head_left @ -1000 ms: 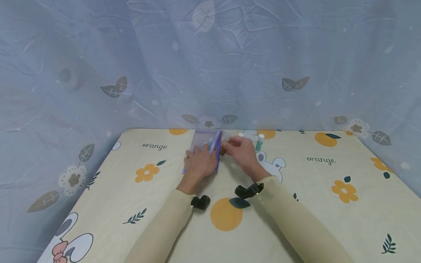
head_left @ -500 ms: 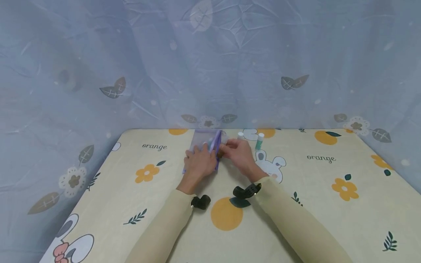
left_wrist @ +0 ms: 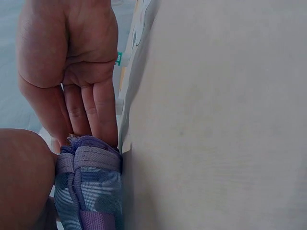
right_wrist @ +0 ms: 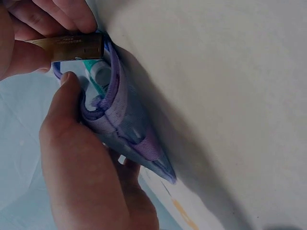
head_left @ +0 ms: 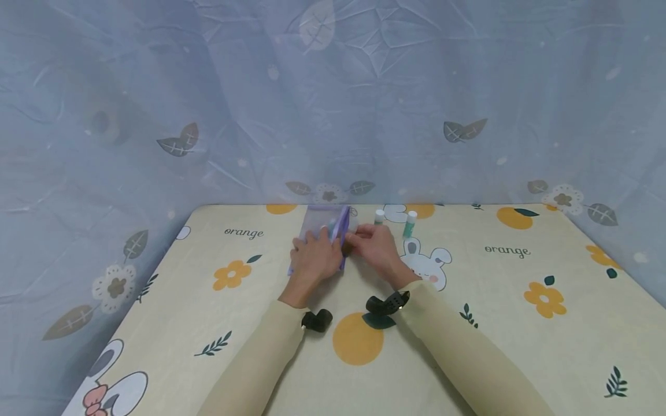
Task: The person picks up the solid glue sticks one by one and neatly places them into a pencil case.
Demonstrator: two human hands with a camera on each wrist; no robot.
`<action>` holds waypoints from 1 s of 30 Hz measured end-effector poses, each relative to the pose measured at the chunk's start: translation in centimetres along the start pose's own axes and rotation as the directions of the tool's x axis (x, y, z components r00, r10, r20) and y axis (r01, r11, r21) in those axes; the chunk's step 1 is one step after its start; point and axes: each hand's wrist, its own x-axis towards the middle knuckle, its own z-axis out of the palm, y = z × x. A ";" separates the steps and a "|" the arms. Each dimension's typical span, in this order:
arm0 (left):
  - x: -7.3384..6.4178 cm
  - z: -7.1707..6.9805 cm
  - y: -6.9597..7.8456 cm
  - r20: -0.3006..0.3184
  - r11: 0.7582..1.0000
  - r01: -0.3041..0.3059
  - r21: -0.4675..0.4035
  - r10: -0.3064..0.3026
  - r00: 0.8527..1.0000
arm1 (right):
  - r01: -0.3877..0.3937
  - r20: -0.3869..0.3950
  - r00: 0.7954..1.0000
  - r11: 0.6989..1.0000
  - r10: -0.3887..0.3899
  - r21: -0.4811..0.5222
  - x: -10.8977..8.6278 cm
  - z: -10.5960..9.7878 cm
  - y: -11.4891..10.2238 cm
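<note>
The cloth [head_left: 177,312] reads "orange"; the left hand [head_left: 314,255] spreads nearly straight fingers over the purple pouch [head_left: 316,218]; at its mouth the right hand [head_left: 378,247] pinches a gold-brown item [right_wrist: 72,48], print illegible, apparently mid-insertion, the next move calling for a straight push inside; rightward, capped tubes [head_left: 410,225], labels unreadable
</note>
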 end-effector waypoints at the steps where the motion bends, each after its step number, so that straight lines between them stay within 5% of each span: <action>1: 0.0 0.0 0.0 0.000 1.000 -0.002 -0.001 0.002 1.000 | 0.002 -0.001 1.000 1.000 -0.002 -0.004 0.0 0.0 0.1; 21: 0.0 0.2 -0.1 -0.018 1.000 -0.012 0.012 0.012 1.000 | -0.023 -0.015 1.000 1.000 0.023 -0.020 0.7 0.7 0.7; 30: 0.0 0.1 -0.2 -0.019 1.000 -0.012 0.011 0.012 1.000 | -0.022 -0.085 0.996 0.983 0.006 -0.185 1.1 1.5 0.9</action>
